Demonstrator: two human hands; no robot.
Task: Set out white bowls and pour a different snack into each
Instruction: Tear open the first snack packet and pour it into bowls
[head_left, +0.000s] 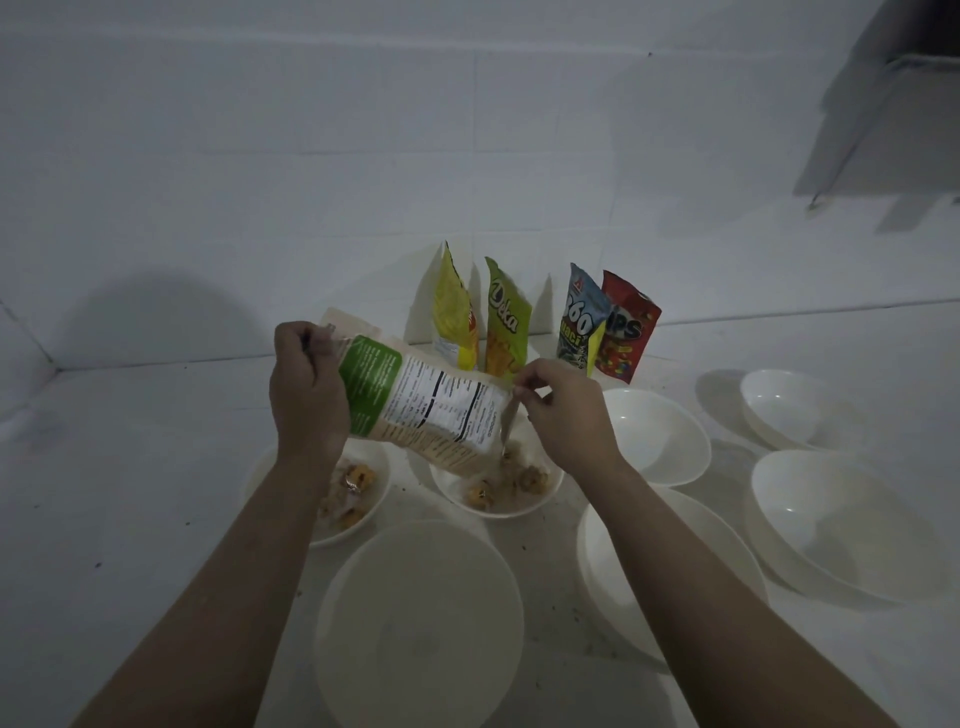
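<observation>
I hold a beige and green snack bag (415, 400) tilted with its open mouth down to the right. My left hand (306, 384) grips its upper end, and my right hand (563, 410) pinches the edge of the mouth. Wrapped snacks lie in the white bowl (550, 491) below the mouth. Left of it, another white bowl (382, 462) holds similar snacks, partly hidden by my left forearm. Several empty white bowls stand around: one near the front (421, 623), one at my right forearm (675, 566), one behind (660, 431), and two at the right.
Four snack bags lean on the tiled wall at the back: yellow (457, 312), green (506, 322), blue (582, 322) and red (628, 332). The white counter (130, 493) meets a wall corner at the left. A metal hood (883, 104) hangs at the upper right.
</observation>
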